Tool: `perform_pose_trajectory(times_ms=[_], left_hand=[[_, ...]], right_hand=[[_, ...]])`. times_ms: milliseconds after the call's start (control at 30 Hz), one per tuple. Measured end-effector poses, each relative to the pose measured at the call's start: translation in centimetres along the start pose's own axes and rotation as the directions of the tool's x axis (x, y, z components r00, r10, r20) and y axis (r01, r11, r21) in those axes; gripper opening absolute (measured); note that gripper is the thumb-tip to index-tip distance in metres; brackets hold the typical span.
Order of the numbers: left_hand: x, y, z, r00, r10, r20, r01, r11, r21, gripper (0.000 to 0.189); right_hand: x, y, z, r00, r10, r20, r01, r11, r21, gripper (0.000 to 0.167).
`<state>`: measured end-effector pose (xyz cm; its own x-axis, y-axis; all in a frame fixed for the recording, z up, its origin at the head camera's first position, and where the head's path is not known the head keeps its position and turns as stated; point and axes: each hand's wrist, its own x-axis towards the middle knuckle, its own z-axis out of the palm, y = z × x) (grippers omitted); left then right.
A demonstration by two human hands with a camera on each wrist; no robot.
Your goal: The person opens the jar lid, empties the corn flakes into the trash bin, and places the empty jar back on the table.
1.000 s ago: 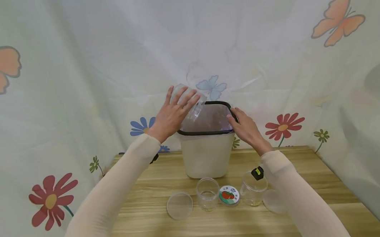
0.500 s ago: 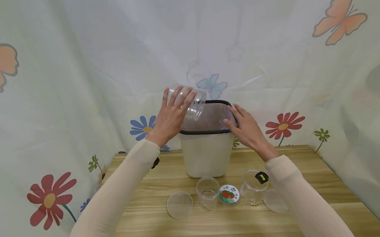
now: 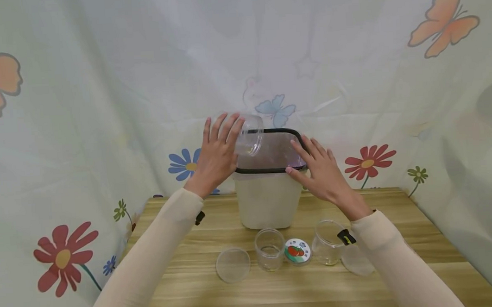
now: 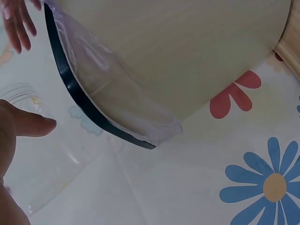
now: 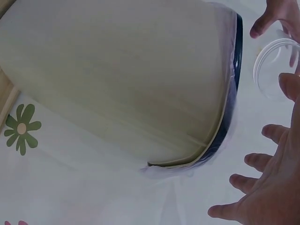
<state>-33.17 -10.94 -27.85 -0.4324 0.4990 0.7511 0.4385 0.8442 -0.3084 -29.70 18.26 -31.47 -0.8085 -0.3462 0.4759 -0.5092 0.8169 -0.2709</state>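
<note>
Over the left side of a cream waste bin (image 3: 268, 201), my left hand (image 3: 217, 158) grips a clear plastic jar (image 3: 253, 131). The jar lies tipped on its side with its mouth toward the bin's opening; a small yellowish speck (image 4: 35, 100) shows near its threaded rim in the left wrist view. My left thumb (image 4: 35, 124) lies across the jar wall. On the other side my right hand (image 3: 323, 173) is spread with nothing in it, close by the bin's black rim ring (image 3: 268, 171). A thin purplish bag (image 4: 93, 56) lines the bin.
In front of the bin stand two clear jars, one in the middle (image 3: 269, 250) and one at right (image 3: 328, 246). A tomato-printed lid (image 3: 297, 251) lies between them. Translucent discs lie at left (image 3: 233, 265) and right (image 3: 357, 260). A patterned curtain (image 3: 142, 84) hangs behind the wooden table (image 3: 253, 297).
My left hand has shifted slightly left and turned the jar nearer to level. The right hand has come off the bin's rim, moved a little nearer to me and spread its fingers.
</note>
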Motion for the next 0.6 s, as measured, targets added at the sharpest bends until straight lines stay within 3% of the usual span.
perform_pose_trajectory(times_ms=[333, 600], left_hand=[[-1.4, -0.2, -0.5, 0.99, -0.113, -0.078, 0.097, 0.976, -0.193, 0.099], [-2.7, -0.3, -1.0, 0.976, -0.164, -0.142, 0.127, 0.963, -0.238, 0.103]], right_hand=[[-1.8, -1.5, -0.3, 0.998, -0.052, -0.034, 0.051, 0.998, -0.023, 0.074], [-3.4, -2.5, 0.4, 0.997, -0.068, -0.038, 0.067, 0.997, -0.028, 0.076]])
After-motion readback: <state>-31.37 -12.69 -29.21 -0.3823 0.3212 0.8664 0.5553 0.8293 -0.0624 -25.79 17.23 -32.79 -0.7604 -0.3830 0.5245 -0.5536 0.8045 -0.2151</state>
